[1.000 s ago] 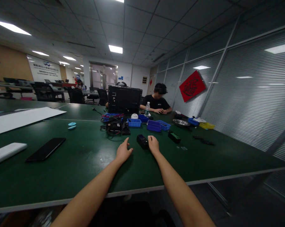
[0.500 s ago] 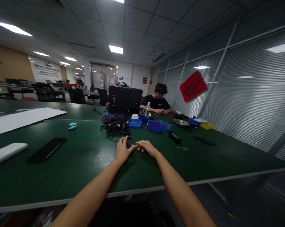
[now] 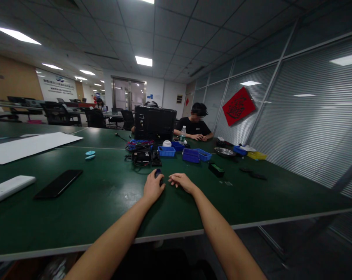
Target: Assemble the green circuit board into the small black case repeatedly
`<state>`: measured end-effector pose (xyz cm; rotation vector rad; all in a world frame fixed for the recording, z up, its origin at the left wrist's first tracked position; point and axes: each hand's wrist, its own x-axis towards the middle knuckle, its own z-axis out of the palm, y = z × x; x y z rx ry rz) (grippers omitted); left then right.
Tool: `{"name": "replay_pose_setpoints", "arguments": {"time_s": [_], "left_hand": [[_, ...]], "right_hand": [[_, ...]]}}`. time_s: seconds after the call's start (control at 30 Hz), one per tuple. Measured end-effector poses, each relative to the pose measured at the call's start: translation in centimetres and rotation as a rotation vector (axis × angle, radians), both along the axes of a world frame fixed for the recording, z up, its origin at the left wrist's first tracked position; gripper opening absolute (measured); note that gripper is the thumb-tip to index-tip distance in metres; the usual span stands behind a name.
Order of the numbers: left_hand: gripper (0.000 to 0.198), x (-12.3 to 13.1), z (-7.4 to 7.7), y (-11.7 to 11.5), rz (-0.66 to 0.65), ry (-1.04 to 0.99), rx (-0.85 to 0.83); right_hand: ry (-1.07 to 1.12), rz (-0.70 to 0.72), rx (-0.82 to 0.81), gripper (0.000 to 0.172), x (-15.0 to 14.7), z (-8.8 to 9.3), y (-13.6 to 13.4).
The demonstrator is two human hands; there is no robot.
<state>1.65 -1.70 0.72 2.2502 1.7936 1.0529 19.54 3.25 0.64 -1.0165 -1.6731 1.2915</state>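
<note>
My left hand is closed around a small dark object with a bluish top, just above or on the green table. Most of this object is hidden by the fingers, so its kind does not show. A short gap to the right, my right hand hovers low over the tabletop, its fingers loosely bent and apart, with nothing visible in them. Beyond the left hand lie a black adapter-like device with cables and a small black stand-like piece.
Blue trays, a white ball and a monitor stand farther back. To the right are a black box with a green top and a metal plate. A black phone-like slab lies left. A co-worker sits opposite.
The dark object has turned or shifted in my left hand, whose thumb has drawn in over it. My right fingers have come away from it, leaving a gap between the hands.
</note>
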Motion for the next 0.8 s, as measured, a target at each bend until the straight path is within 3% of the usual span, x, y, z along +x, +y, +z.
{"name": "replay_pose_setpoints", "arguments": {"time_s": [0.2,0.4,0.57,0.8], "left_hand": [[0.028,-1.6,0.2,0.0,0.065,0.020,-0.012],[0.029,-4.9,1.2,-0.3,0.150,0.102,-0.067],[0.032,-9.8,1.7,-0.2,0.265,0.185,-0.076],[0.038,-18.8,2.3,0.4,0.542,0.249,-0.111]], "right_hand": [[0.001,-0.009,-0.005,0.027,0.3,-0.3,0.3],[0.021,-0.004,-0.007,0.026,0.6,-0.6,0.6],[0.027,-0.002,-0.016,0.024,0.5,-0.6,0.6],[0.027,-0.011,-0.017,0.022,0.4,-0.7,0.7]]}}
